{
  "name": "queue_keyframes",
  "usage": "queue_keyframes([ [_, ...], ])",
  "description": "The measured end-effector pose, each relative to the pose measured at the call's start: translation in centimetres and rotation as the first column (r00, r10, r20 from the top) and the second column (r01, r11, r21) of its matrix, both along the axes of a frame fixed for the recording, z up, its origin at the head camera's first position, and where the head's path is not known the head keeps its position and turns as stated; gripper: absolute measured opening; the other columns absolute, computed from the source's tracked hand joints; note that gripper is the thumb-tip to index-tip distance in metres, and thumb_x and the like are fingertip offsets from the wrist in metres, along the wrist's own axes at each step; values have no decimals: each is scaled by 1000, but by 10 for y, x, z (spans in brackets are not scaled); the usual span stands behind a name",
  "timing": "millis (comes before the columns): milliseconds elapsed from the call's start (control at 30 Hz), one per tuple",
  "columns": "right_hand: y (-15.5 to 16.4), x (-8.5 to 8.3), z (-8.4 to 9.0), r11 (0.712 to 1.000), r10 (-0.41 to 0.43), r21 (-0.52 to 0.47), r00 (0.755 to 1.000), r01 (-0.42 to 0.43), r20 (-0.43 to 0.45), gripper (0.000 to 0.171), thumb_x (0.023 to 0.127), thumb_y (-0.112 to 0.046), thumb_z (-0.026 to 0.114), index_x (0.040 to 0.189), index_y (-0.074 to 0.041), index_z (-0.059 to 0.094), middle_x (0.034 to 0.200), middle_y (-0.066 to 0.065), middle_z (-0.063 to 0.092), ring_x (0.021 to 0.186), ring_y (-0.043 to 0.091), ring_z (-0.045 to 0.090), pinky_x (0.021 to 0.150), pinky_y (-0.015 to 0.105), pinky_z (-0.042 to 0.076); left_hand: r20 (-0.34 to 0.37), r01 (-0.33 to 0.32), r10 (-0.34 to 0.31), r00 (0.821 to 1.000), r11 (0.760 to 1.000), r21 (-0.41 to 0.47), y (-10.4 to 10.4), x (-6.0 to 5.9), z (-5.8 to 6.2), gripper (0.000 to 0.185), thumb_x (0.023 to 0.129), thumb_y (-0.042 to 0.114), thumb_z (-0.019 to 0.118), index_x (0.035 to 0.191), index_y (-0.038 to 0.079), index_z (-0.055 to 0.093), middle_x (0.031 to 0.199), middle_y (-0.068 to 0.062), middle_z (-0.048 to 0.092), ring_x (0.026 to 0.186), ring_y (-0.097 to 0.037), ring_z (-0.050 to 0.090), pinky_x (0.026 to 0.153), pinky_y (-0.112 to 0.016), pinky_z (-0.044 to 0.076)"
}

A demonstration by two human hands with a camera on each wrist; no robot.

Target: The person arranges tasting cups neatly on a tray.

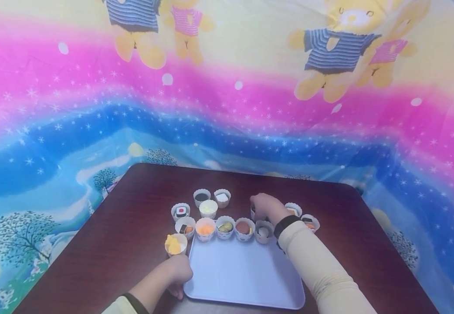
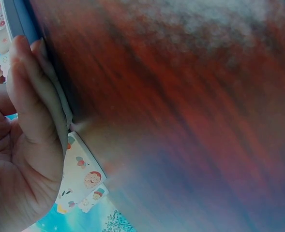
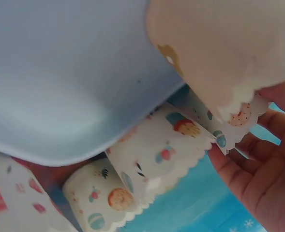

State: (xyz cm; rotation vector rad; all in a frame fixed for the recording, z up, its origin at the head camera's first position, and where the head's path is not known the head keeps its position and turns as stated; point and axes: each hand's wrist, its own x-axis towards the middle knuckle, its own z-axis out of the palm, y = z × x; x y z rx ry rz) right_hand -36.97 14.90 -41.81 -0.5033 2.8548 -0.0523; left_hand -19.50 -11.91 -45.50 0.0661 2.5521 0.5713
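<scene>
A row of paper baking cups stands along the far edge of a pale tray. My right hand reaches over the row and grips one patterned paper cup by its scalloped rim. That cup's contents are hidden from the head view. My left hand rests at the tray's left edge, with fairly straight fingers along the tray's side. Just beyond it stands a cup with yellow pieces. In the row are a cup of orange pieces, one with a brown round piece and one with a greyish round piece.
More cups stand at the back left, among them a dark-filled cup, a white-filled cup and a cup with a sushi-like piece. Beyond my right wrist is another cup. The brown table meets a printed cloth backdrop.
</scene>
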Motion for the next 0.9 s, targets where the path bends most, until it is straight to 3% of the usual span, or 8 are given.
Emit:
queue_keyframes([
  [433, -2, 0, 16, 999, -38, -29, 999, 39, 26, 41, 67, -12, 76, 105, -14, 59, 92, 1, 61, 88, 20, 56, 74, 38, 49, 5, -24, 24, 1000, 1000, 17, 0, 1, 0, 11, 79, 6, 58, 72, 2, 51, 61, -9, 54, 41, -10, 50, 37, -15, 36],
  [733, -1, 9, 28, 1000, 4, -5, 1000, -4, -10, 35, 67, -14, 76, 97, -15, 58, 85, -1, 59, 79, 17, 55, 70, 35, 49, 2, -25, 25, 1000, 1000, 14, 1, 1, -2, 13, 80, 6, 58, 71, 2, 51, 60, -9, 55, 41, -10, 51, 37, -16, 37],
  [900, 4, 16, 35, 1000, 19, -6, 999, -19, -29, 34, 68, -15, 75, 97, -15, 58, 85, 0, 58, 79, 17, 54, 69, 34, 48, -10, -2, 2, 1000, 1000, 2, 0, 1, -1, 14, 77, 6, 61, 68, 3, 50, 60, -7, 52, 41, -9, 45, 36, -15, 31],
])
